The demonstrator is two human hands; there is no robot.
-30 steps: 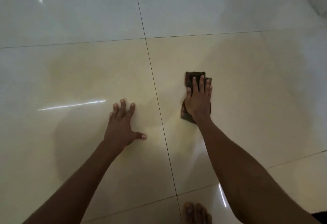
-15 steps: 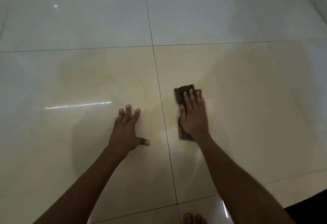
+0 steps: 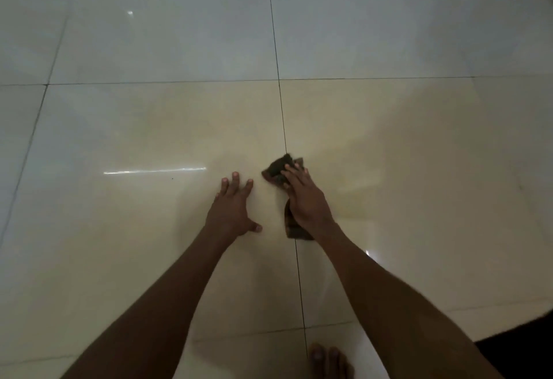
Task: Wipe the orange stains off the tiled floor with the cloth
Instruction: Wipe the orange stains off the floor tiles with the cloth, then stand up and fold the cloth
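Head view: right hand (image 3: 306, 199) half-hides cloth (image 3: 276, 170).

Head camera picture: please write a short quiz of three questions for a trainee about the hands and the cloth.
1. True or false: the left hand holds the cloth.
2. What does the cloth lie across? A) a grout line B) a rug C) a bucket
3. Fill in: the left hand rests ____ on the tiled floor.

Key: 1 false, the right hand presses it; 2 A; 3 flat.
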